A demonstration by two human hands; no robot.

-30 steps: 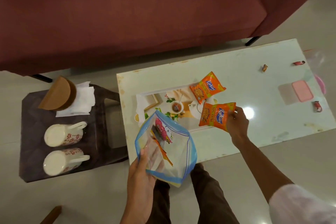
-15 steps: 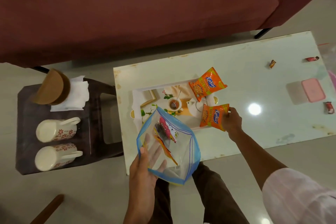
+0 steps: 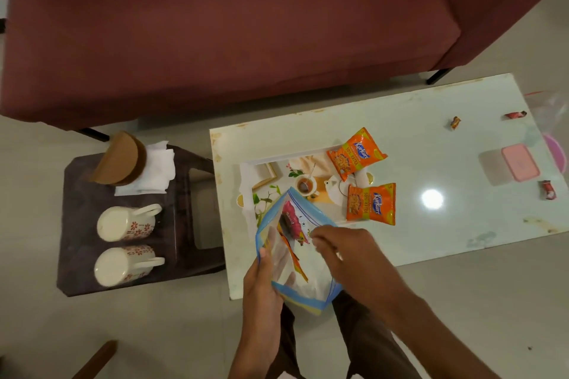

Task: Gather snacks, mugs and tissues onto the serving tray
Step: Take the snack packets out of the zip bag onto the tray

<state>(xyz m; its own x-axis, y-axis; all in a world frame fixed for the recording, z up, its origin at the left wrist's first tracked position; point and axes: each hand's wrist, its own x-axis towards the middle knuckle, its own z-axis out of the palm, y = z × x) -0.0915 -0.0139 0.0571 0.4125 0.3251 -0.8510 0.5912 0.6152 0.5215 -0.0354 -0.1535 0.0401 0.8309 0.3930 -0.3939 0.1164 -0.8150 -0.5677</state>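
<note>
Snacks could spill here. In the head view, the left hand [image 3: 264,280] grips the clear bag [image 3: 304,274] by its side, thumb on the blue edge. If that grip slips or the bag tips, the pink packet [image 3: 291,220] inside may drop to the floor.

The right hand [image 3: 341,252] has curled fingers at the bag's mouth. I cannot tell if they hold anything.

The far orange packet [image 3: 355,153] and near orange packet [image 3: 371,204] lie on the tray [image 3: 246,172]. Both seem to poke over its rim, so a bump could knock them off.

The far mug [image 3: 126,223], near mug [image 3: 126,264] and tissues [image 3: 154,169] sit on the dark stool [image 3: 80,191], well apart from the tray.
</note>
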